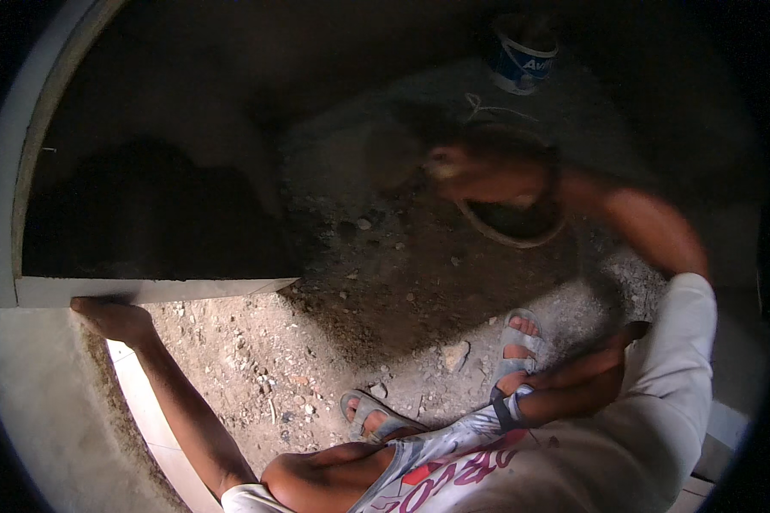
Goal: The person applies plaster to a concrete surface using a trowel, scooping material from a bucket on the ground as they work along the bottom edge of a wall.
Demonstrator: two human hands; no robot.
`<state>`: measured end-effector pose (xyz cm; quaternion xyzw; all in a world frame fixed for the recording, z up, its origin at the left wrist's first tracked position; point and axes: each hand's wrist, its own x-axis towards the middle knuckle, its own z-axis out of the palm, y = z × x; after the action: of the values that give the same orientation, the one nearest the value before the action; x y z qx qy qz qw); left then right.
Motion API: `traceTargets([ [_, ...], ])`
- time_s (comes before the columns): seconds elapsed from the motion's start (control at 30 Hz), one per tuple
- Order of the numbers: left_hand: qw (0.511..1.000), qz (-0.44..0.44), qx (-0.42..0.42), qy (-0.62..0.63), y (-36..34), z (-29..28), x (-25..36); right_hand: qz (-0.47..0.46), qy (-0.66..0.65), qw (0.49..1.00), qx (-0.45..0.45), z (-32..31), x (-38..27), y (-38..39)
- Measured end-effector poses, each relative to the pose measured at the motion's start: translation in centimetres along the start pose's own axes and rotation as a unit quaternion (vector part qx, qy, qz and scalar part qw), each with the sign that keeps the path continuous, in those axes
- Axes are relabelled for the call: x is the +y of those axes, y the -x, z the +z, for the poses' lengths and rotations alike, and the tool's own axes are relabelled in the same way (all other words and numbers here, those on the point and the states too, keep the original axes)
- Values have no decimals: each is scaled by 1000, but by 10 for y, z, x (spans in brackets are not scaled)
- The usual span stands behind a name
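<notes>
My left hand (pixel 115 320) is stretched out at the left, its fingers lying against the front edge of a pale tile strip (pixel 158 291) by the wall corner. In the shade, my right hand (pixel 462 173) is smeared by motion and looks closed. A dim, blurred shape (pixel 395 159) beside its fingers may be a tool; its kind is unclear. Beneath that forearm stands a round, dark-rimmed basin (pixel 522 242), partly covered by the arm, with darkish stuff inside.
A white and blue bucket (pixel 522 70) stands at the far right, near a pale cord (pixel 488 109). Rubble and small stones cover the ground (pixel 231 359) around my sandalled feet (pixel 372 417). A dark mortar-like surface (pixel 154 214) fills the left, bordered by a pale wall (pixel 26 410).
</notes>
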<state>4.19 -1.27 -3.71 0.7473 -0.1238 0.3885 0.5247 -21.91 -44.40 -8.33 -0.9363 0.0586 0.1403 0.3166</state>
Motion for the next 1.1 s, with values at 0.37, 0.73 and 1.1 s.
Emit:
traceTargets([
  [0.37, 998, -41, 12, -36, -11, -17, 12, 231, 368, 900, -29, -8, 101, 40],
  [0.73, 999, -7, 28, -17, -13, -18, 25, 138, 215, 966, 24, 7, 70, 101],
  [1.1, 997, 25, -22, -66, -17, -23, 12, 378, -166, 903, -117, 27, 110, 64],
])
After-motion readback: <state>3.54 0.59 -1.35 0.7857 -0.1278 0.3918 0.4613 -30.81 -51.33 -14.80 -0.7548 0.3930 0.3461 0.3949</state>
